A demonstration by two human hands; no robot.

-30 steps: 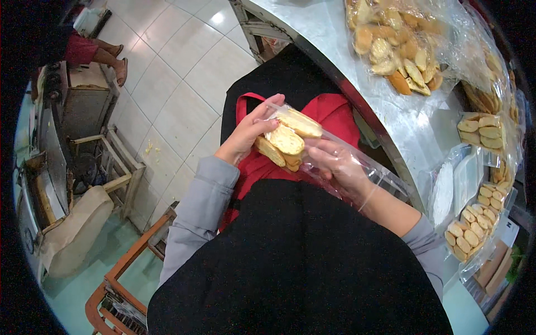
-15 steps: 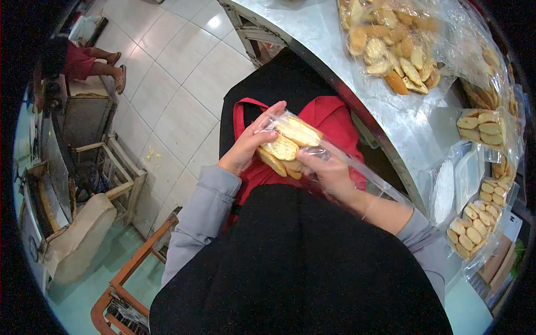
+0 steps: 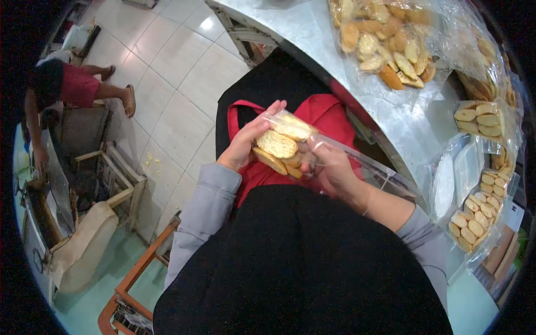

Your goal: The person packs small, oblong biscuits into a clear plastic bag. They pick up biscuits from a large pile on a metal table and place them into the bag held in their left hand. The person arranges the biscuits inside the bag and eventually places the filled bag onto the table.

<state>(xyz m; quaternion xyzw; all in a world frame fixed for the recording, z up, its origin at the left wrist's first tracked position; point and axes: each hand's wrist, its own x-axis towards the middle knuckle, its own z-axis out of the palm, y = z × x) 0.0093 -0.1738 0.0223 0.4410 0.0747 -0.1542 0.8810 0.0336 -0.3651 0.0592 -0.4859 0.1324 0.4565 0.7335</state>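
Observation:
Between my hands, above my lap, is a clear plastic bag (image 3: 357,154) with several toasted bread slices (image 3: 277,144) in its far-left end. My left hand (image 3: 245,139) cups that end from the left, its fingers wrapped along the side. From the right, my right hand (image 3: 329,164) grips the bag just past the slices, thumb on top; part of its fingers shows through the plastic. The bag's loose, unfilled length trails to the right over my right wrist. A red cloth (image 3: 324,114) lies beneath on my dark clothing.
On the metal table (image 3: 402,125) at right sits a large clear bag of loose bread slices (image 3: 385,42). Packed bags of slices (image 3: 474,220) and a clear plastic container (image 3: 468,170) stand along its far right. A person (image 3: 78,84) bends at far left, near a wooden frame (image 3: 120,178).
My right thumb has shifted up onto the bag's top side, and my left thumb no longer lies over the slices. The person at left has stepped forward and now bends over, an arm reaching down.

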